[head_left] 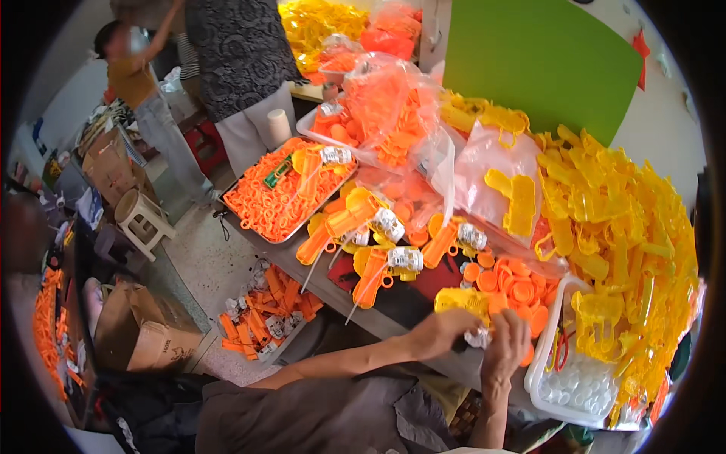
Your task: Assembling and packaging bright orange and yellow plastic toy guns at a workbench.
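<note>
My left hand (445, 331) is closed at the table's front edge, its fingers against a yellow toy gun shell (463, 300). Close beside it, my right hand (505, 346) has its fingers curled inward; what they pinch is hidden. Between the two hands shows a small whitish printed piece (478, 338). Just beyond them lies a heap of round orange caps (516, 281). To the left, several orange-and-yellow toy guns (370, 276) with printed clear canisters rest on the table.
A tray of small orange rings (271, 200) stands at the left. Yellow shells (605, 204) are piled high at the right, above a white bin (538, 378) holding clear cups and red-handled scissors (560, 349). Below left is a box of orange parts (265, 310). Two people stand beyond.
</note>
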